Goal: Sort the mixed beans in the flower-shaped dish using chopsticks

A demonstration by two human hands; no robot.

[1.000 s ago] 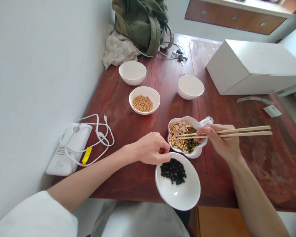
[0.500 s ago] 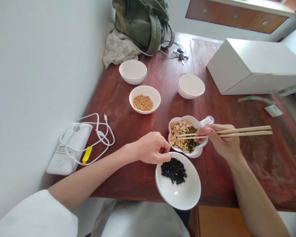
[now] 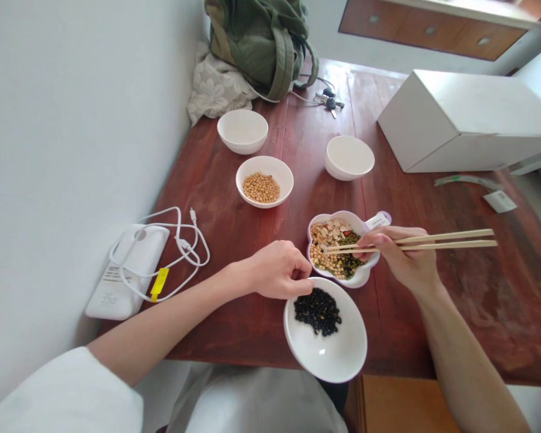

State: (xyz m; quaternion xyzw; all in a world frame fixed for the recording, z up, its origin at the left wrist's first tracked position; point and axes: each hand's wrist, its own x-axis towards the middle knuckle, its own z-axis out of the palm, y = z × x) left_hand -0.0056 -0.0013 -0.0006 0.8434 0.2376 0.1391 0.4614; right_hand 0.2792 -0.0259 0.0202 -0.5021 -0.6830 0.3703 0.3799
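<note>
Chopsticks [image 3: 451,241], pinched in my right hand [image 3: 403,258], poke into the mixed bean bowl [image 3: 359,279]; my left hand [image 3: 277,270] pinches the black bean bowl [image 3: 329,356].

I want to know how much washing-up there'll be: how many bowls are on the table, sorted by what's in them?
Empty white bowls: 2
Bowl of yellow beans: 1
Flower-shaped bowl of mixed beans: 1
Bowl of black beans: 1
Total: 5 bowls
</note>
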